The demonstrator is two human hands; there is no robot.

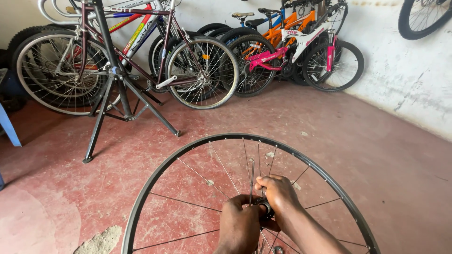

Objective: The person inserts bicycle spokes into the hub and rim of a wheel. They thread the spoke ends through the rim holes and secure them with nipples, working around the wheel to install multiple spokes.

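At the bottom centre, the left hand (240, 226) and right hand (278, 194) both close on the hub (264, 207) of a bare wheel rim (155, 176), seemingly working a loose spoke (251, 181); next calls for steady fingertip threading. Beyond, a repair stand (113, 89) and parked bicycles (282, 51) fill the upper frame.

A black-rimmed wheel (245, 141) with silver spokes is seen over the mottled red floor (358, 141); at two o'clock, a pink-and-white bicycle (301, 47) against the whitewashed wall (405, 66).
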